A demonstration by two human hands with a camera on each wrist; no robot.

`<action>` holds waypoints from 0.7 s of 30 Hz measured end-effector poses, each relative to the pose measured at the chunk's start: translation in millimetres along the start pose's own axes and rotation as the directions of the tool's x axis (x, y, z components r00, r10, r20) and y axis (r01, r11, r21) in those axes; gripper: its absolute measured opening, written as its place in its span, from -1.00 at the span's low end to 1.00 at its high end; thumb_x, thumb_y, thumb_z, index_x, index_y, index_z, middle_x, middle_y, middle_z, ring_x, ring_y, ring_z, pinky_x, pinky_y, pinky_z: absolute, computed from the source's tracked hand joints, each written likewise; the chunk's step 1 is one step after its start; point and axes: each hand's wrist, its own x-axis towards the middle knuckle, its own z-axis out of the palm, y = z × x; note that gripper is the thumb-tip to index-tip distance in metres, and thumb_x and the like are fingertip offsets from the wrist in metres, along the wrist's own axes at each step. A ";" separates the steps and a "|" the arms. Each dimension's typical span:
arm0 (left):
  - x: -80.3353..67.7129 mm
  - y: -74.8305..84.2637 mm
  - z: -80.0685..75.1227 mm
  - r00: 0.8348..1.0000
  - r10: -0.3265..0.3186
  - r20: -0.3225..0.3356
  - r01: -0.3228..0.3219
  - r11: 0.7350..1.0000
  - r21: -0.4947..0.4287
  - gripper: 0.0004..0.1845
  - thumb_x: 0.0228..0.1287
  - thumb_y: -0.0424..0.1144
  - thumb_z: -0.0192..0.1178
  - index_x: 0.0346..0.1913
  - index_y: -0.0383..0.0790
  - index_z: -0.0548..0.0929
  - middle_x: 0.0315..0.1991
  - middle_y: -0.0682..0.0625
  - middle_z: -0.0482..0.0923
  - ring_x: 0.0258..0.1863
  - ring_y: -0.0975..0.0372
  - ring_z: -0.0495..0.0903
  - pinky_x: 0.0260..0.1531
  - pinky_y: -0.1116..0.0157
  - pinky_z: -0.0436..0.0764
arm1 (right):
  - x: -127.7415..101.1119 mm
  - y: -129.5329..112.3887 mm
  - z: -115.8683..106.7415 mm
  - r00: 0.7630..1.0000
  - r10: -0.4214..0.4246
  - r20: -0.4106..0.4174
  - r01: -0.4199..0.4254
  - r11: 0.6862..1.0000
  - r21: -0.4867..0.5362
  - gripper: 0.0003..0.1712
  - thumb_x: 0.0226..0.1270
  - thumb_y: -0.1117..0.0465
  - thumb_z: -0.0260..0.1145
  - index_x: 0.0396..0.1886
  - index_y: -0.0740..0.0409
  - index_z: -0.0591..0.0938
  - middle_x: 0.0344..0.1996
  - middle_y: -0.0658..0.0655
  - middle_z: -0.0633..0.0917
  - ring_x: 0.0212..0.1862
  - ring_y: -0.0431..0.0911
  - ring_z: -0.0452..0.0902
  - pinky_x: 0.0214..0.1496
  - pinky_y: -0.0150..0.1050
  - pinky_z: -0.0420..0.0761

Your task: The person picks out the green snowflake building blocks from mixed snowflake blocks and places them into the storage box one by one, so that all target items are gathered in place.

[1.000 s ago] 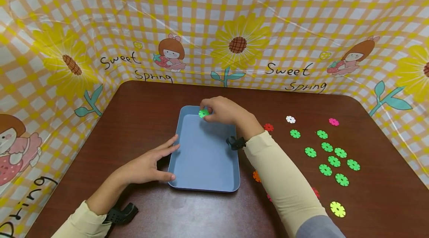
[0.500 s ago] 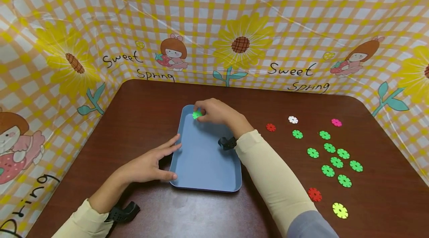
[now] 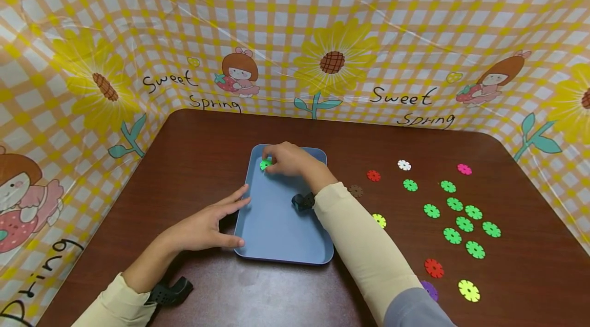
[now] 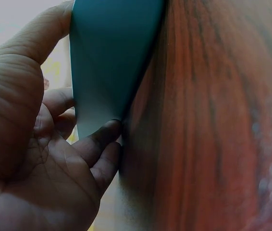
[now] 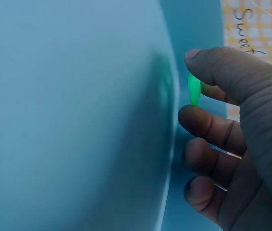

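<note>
A blue rectangular tray (image 3: 286,230) lies on the brown table. Over its far left corner my right hand (image 3: 289,159) pinches a green notched plastic disc (image 3: 265,165) between thumb and fingers. In the right wrist view the disc (image 5: 194,89) appears edge-on, close to the tray's inner surface (image 5: 88,106). My left hand (image 3: 203,225) rests with spread fingers against the tray's left side. From the left wrist, thumb and fingertips touch the outer wall (image 4: 107,53) of the tray.
To the right lie several green discs (image 3: 464,224), red discs (image 3: 434,268), yellow discs (image 3: 468,290), a white disc (image 3: 404,165), a pink disc (image 3: 464,169), a brown disc (image 3: 355,191) and a purple disc (image 3: 429,290). Behind the table hangs a checked cloth (image 3: 276,25).
My right hand has moved left and slightly nearer with the green disc, along the tray's far end. Brown, purple and yellow discs now show beside the sleeve. My left hand stays put.
</note>
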 end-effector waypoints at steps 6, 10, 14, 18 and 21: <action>-0.4 -0.8 0.4 1.000 0.001 -0.004 -0.001 1.000 0.004 0.02 0.16 0.10 0.43 0.56 -0.19 0.14 0.61 0.16 -0.25 0.54 0.19 -0.16 0.38 -0.08 0.10 | 3.5 0.4 4.9 1.000 0.001 0.028 0.000 1.000 -0.013 -0.73 0.34 0.08 0.39 0.00 0.00 0.65 -0.28 0.03 0.67 -0.24 -0.12 0.56 -0.15 -0.20 0.53; 1.2 -0.8 0.1 1.000 -0.002 -0.003 0.002 1.000 0.021 0.01 0.17 0.10 0.43 0.56 -0.17 0.14 0.61 0.17 -0.25 0.54 0.21 -0.16 0.39 -0.06 0.10 | 3.7 2.1 7.1 0.999 0.010 0.031 -0.009 1.000 -0.005 -0.72 0.34 0.08 0.39 -0.01 0.01 0.64 -0.35 0.03 0.65 -0.31 -0.12 0.53 -0.22 -0.22 0.50; 0.2 -0.7 0.2 1.000 -0.006 -0.006 0.006 1.000 0.019 0.02 0.15 0.10 0.44 0.56 -0.18 0.15 0.61 0.15 -0.24 0.54 0.19 -0.16 0.39 -0.07 0.09 | 3.8 3.2 9.6 1.000 0.011 0.025 -0.012 1.000 0.026 -0.72 0.35 0.09 0.38 -0.01 0.02 0.63 -0.41 0.02 0.62 -0.37 -0.12 0.50 -0.29 -0.24 0.45; -0.1 -1.4 0.7 1.000 -0.003 -0.008 0.003 1.000 0.016 0.02 0.16 0.10 0.43 0.56 -0.19 0.15 0.61 0.14 -0.24 0.54 0.19 -0.16 0.39 -0.07 0.09 | 3.5 3.7 11.4 1.000 0.024 0.006 -0.024 0.999 0.047 -0.72 0.35 0.10 0.38 0.01 0.03 0.63 -0.40 0.02 0.62 -0.37 -0.12 0.49 -0.30 -0.25 0.44; 0.5 -1.8 0.9 1.000 0.001 -0.007 -0.001 1.000 0.016 0.02 0.16 0.11 0.43 0.56 -0.19 0.15 0.61 0.14 -0.24 0.54 0.20 -0.16 0.39 -0.06 0.09 | 3.3 4.1 12.4 0.999 0.034 -0.006 -0.033 0.998 0.057 -0.70 0.35 0.11 0.38 0.02 0.04 0.63 -0.40 0.03 0.62 -0.36 -0.11 0.49 -0.29 -0.25 0.44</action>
